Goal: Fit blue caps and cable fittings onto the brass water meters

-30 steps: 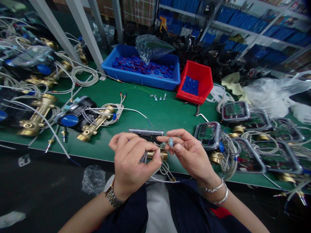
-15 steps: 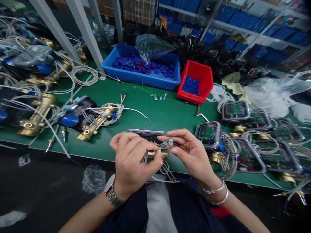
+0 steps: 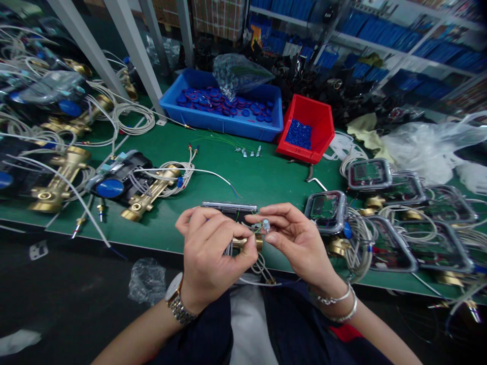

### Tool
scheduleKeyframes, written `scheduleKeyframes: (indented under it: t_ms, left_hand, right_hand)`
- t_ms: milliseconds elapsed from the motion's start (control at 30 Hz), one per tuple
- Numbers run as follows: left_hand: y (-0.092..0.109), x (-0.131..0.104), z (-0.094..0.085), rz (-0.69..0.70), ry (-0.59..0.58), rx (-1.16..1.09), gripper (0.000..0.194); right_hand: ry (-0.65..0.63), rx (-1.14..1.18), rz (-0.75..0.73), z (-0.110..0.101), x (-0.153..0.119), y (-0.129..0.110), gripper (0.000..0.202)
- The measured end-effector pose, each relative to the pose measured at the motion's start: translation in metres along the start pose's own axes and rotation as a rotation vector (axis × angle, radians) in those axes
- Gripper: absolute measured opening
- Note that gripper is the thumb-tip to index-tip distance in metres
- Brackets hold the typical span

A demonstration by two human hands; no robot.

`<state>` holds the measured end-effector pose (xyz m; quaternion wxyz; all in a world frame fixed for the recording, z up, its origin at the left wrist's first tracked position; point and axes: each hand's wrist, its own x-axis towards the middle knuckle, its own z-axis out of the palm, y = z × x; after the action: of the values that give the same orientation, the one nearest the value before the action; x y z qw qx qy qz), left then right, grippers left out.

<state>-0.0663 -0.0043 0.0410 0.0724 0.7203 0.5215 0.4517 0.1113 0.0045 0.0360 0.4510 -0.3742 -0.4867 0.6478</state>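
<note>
My left hand (image 3: 216,253) is closed in a pinch on a thin green wire (image 3: 257,228). Between the thumb and fingers of my right hand (image 3: 299,241) is a small, clear bluish wire seal (image 3: 266,225), with the wire running to it. Beneath both hands lies a meter with a dark housing (image 3: 230,207), its lid edge showing at the back. Its brass pipe body (image 3: 259,243) and pale cables (image 3: 261,266) show below the fingers. My left hand covers much of the meter.
On the green bench (image 3: 216,175), several loose wire seals (image 3: 251,152) lie near a blue tray (image 3: 224,124) of blue discs and a red bin (image 3: 323,121) of small blue parts. Brass meters (image 3: 142,197) stand left; lidded meters (image 3: 327,210) crowd the right. A hex key (image 3: 317,182) lies between.
My left hand has shifted slightly right, toward the right hand. The wire seal has tilted and dropped a little in my right fingers. Everything on the bench stays put.
</note>
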Motion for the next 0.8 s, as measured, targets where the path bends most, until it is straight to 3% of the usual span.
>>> scheduleKeyframes:
  t_ms: [200, 333, 433, 567, 733, 800]
  left_hand:
    - [-0.003, 0.0, 0.0, -0.006, -0.073, -0.042, 0.007]
    - [-0.005, -0.001, -0.005, 0.028, -0.045, 0.006, 0.013]
    - [-0.007, -0.001, -0.009, 0.122, -0.105, 0.145, 0.037]
    - [-0.009, 0.002, -0.016, 0.192, -0.115, 0.272, 0.034]
    - [-0.009, 0.005, -0.023, 0.102, -0.047, 0.161, 0.016]
    - [-0.009, 0.005, -0.024, 0.088, -0.05, 0.127, 0.011]
  right_hand:
    - [-0.08, 0.191, 0.056, -0.003, 0.004, 0.006, 0.043]
    - [-0.078, 0.085, 0.046, 0.0, 0.008, 0.005, 0.056]
    - [-0.081, -0.178, -0.03, 0.005, 0.01, -0.001, 0.067]
    - [-0.083, -0.544, -0.231, 0.008, 0.013, -0.005, 0.072]
    - [-0.092, -1.116, -0.608, 0.001, 0.015, -0.006, 0.015]
    - [-0.158, -1.386, -0.704, 0.0, 0.016, -0.009, 0.017]
